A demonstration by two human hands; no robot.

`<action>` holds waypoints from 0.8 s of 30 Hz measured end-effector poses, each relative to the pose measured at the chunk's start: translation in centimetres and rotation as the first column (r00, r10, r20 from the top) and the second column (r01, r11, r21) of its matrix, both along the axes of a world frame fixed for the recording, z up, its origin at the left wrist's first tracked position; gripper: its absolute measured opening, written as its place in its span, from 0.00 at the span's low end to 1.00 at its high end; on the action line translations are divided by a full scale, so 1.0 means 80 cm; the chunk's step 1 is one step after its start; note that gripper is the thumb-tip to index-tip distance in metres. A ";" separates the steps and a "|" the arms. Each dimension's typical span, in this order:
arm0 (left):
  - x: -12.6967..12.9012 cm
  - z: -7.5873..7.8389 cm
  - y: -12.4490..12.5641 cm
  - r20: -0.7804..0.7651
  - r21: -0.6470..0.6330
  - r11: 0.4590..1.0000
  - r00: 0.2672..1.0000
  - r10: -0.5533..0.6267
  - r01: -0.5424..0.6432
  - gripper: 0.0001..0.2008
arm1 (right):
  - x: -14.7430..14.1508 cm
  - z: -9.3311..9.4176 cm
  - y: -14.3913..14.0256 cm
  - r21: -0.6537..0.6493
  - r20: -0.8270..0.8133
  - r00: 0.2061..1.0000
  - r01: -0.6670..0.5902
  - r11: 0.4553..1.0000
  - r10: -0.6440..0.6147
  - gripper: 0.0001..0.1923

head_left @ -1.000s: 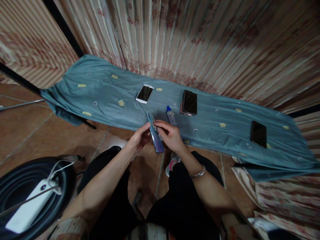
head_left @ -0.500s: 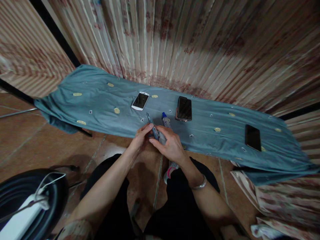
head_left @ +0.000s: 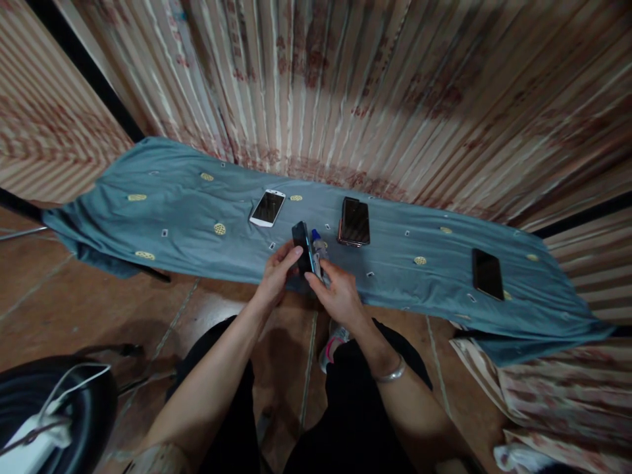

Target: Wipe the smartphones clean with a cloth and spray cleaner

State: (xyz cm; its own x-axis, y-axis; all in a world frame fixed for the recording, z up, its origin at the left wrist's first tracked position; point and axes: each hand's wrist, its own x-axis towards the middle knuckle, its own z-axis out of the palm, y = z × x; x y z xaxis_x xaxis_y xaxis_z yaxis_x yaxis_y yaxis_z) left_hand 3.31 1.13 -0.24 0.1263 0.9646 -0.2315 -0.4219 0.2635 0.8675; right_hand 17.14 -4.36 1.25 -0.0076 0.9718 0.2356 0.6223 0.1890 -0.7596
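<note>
Since a second ago we have turned the dark phone (head_left: 301,248) in our grip: then its bluish back lay slanted toward us, now it stands nearly on edge with its dark face to our left, lifted a little farther out over the blue cloth (head_left: 172,220). Our left hand (head_left: 276,276) is closed on the phone's left side, thumb up along it. Our right hand (head_left: 338,293) presses against the phone's right edge with fingers curled; a pale scrap seems to sit under those fingers, though we cannot make it out clearly. Just behind the phone, touching our right fingertips or nearly so, lies a small bottle (head_left: 318,242) with a blue cap. Farther back on the cloth rest a white-framed phone (head_left: 267,207) to the left and a black phone in a brown-edged case (head_left: 354,222) to the right. Well apart at the far right lies another black phone (head_left: 488,273). A silver bangle (head_left: 390,375) circles our right wrist.
</note>
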 end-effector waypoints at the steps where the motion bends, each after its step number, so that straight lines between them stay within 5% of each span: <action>1: 0.000 0.002 0.000 -0.009 0.011 1.000 1.000 -0.007 0.007 0.25 | 0.003 -0.001 0.001 -0.018 -0.056 0.998 0.022 1.000 -0.023 0.10; 5: 0.001 0.005 0.001 0.040 0.079 0.996 0.998 -0.044 0.040 0.26 | 0.013 -0.007 0.008 -0.125 -0.376 0.920 0.070 0.990 -0.112 0.14; 10: 0.008 -0.009 0.007 0.077 -0.008 0.999 0.996 0.039 -0.038 0.32 | 0.031 -0.017 0.017 -0.346 -0.753 0.585 0.037 0.938 -0.301 0.17; 17: 0.039 -0.039 -0.001 -0.121 0.149 0.976 0.982 -0.144 0.161 0.41 | 0.081 -0.027 0.034 -0.423 -0.797 0.390 0.187 0.887 -0.462 0.14; 24: 0.074 -0.067 0.010 -0.170 0.238 0.948 0.970 -0.176 0.214 0.26 | 0.106 -0.038 0.046 -0.441 -0.804 0.313 0.257 0.860 -0.506 0.16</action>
State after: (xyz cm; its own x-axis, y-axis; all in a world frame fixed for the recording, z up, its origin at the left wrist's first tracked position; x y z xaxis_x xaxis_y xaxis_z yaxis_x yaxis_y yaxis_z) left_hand 9.22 1.91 -5.59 0.3010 0.9535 -0.0134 -0.2496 0.0924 0.9639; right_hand 25.65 -0.65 -1.76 0.4628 0.8235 -0.3282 -0.4509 -0.1001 -0.8869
